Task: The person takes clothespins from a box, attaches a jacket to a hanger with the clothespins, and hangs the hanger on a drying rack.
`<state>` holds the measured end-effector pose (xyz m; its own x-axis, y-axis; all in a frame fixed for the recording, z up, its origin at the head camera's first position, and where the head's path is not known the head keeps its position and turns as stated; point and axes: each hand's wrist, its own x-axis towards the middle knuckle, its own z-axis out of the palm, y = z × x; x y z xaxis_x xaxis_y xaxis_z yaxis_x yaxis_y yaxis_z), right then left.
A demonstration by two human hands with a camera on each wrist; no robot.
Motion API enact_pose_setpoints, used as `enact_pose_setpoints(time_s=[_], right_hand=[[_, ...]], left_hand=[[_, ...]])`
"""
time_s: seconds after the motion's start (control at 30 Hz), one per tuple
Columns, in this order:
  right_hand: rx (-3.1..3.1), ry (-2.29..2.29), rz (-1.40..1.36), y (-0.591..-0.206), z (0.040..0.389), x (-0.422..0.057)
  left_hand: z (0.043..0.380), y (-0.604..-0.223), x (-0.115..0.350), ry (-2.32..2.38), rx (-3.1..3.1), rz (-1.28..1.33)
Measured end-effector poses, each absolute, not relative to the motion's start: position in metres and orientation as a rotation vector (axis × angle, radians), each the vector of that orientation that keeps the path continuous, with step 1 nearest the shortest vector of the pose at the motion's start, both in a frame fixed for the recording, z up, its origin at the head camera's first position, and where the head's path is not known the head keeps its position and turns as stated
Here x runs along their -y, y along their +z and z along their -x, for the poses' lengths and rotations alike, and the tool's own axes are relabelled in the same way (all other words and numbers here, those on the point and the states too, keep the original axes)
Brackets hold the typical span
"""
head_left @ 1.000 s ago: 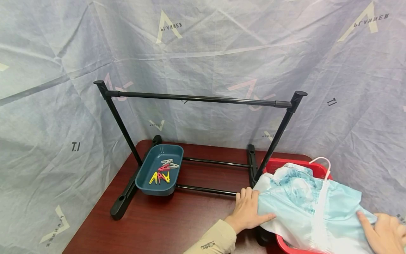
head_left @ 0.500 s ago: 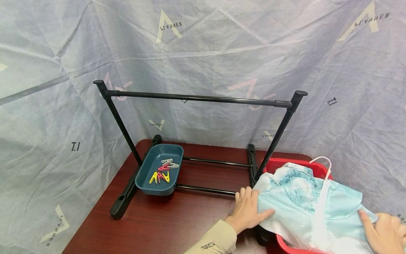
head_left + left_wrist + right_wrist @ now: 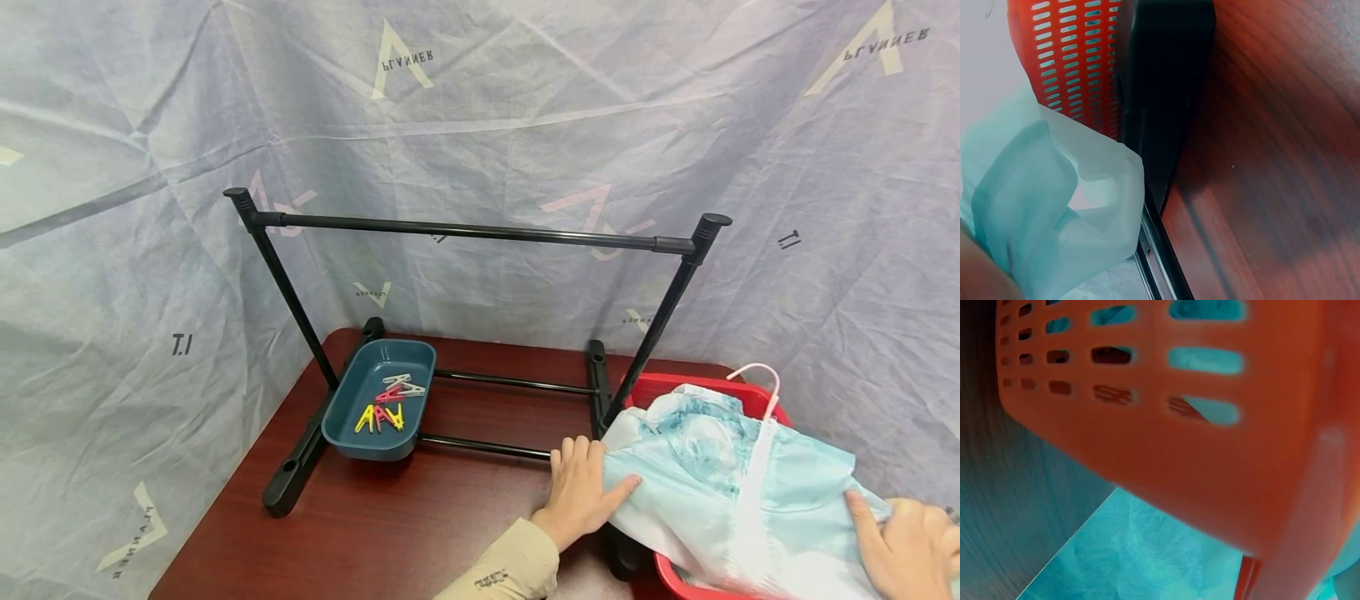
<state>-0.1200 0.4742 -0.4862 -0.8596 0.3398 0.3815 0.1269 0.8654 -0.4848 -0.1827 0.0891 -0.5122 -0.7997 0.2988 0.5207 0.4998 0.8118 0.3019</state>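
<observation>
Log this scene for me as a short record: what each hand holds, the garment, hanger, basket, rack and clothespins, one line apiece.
Left hand: pinches the garment's left side
Right hand: pinches its right side
Garment: light blue and white, spread over the basket
Hanger: pale hook above the garment
Basket: red, slotted, partly covered
Rack: black, standing on the table
Clothespins: white, pink and yellow, in the blue tray
</observation>
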Motion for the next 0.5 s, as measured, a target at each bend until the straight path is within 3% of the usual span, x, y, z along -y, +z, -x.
enact_pose_setpoints(time_s=[0.5], right_hand=[[2.585,0.663,0.328,-0.4835,0.1185,-0.4712]], left_hand=[[0.1858,-0.5133,-0.0895,-0.585,2.486,0.548]])
